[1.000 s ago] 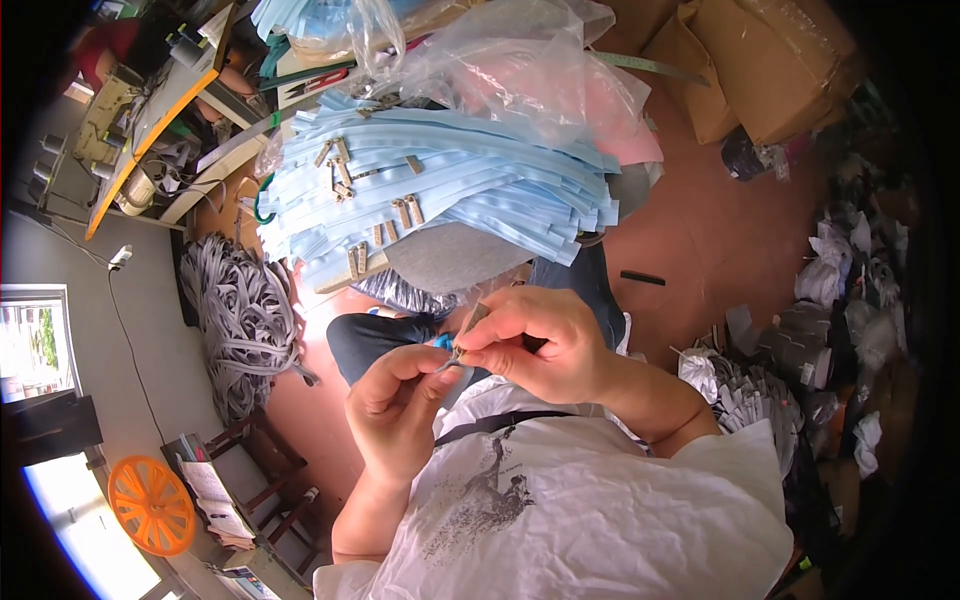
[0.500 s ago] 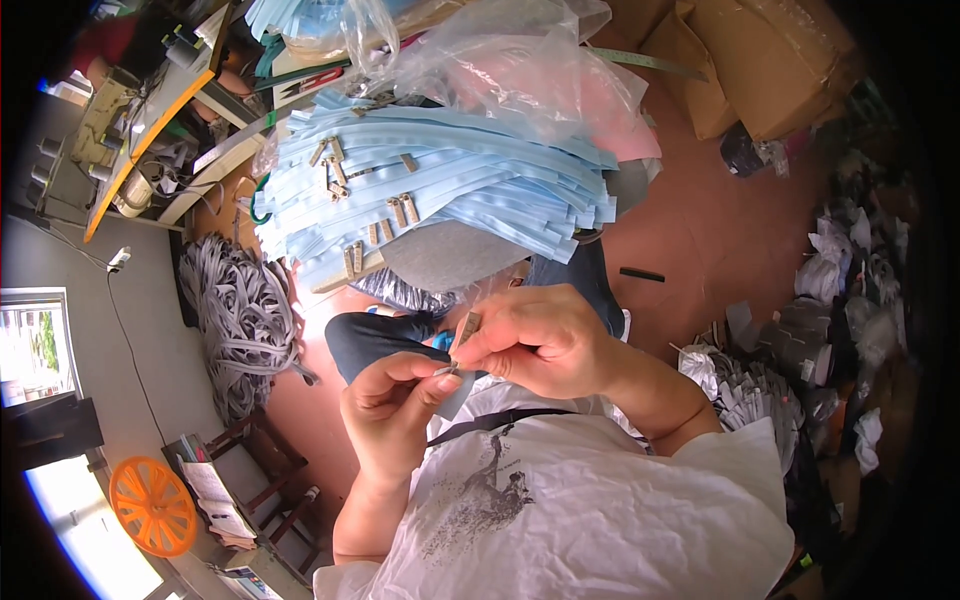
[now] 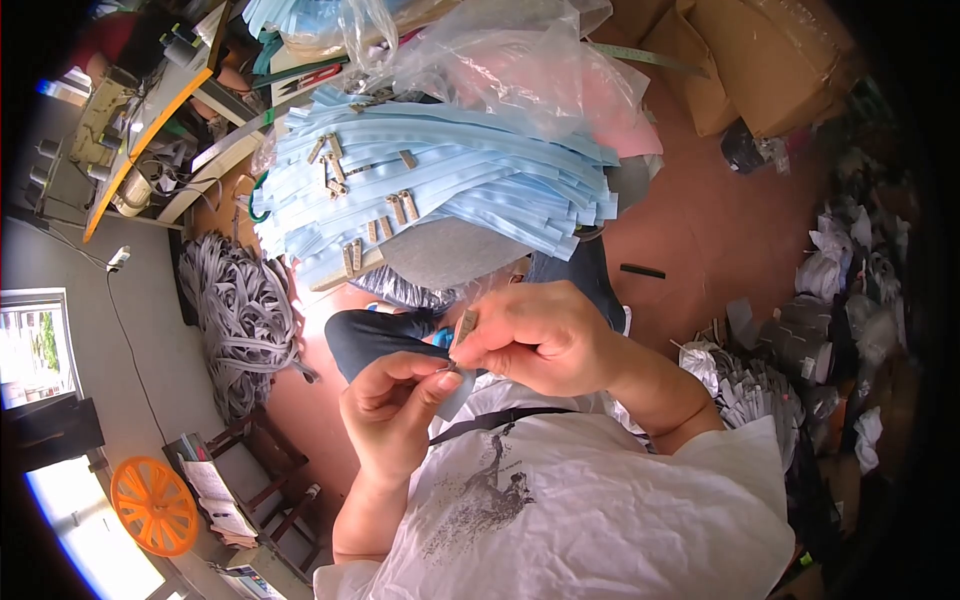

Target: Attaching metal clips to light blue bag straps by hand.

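Observation:
Both of my hands meet in front of my waist, fingertips almost touching. My left hand (image 3: 392, 410) is closed in a pinch on the end of a pale grey-blue tape strip (image 3: 456, 401), which hangs below the thumb. Between the thumb and fingers of my right hand (image 3: 545, 338) a small tan zipper pull (image 3: 467, 323) sticks up. Exactly where pull and strip meet is hidden by fingertips. Beyond the hands lies a fanned pile of light-blue zipper tapes (image 3: 480, 165), with several similar tan pulls (image 3: 398, 209) scattered on top.
The pile rests on a grey rounded support (image 3: 450, 252). Clear plastic bags (image 3: 500, 70) lie behind it. Grey tape (image 3: 240, 320) is heaped on the floor at left, near an orange wheel (image 3: 153, 506). Cardboard (image 3: 770, 70) stands far right; plastic-wrapped bundles (image 3: 745, 385) are at right.
My right hand has shifted very slightly at the pinch, and the tan pull with it. My left hand stays nearly in place on the strip.

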{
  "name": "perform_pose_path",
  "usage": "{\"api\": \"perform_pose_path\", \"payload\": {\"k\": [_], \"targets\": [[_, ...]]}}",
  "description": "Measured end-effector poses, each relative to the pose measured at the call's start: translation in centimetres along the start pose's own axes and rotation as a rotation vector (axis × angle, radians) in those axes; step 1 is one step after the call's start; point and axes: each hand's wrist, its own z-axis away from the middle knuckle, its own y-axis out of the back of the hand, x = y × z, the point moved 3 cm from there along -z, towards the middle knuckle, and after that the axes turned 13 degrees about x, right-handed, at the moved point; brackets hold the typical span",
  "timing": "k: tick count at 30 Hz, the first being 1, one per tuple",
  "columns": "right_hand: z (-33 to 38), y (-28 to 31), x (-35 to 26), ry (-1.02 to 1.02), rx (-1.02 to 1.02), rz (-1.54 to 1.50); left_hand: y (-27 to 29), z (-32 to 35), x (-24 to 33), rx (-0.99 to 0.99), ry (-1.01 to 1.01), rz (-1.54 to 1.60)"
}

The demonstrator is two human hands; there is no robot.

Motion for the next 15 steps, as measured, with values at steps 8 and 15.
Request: {"api": "perform_pose_path", "payload": {"k": [8,15], "targets": [[0.55,-0.34,0.54,-0.113,0.051,-0.043,-0.47,0.05,0.27,0.056,0.068,0.101],[0.74,-0.45,0.61,-0.108,0.034,-0.054,-0.51,0.40,0.57,0.055,-0.022,-0.011]]}}
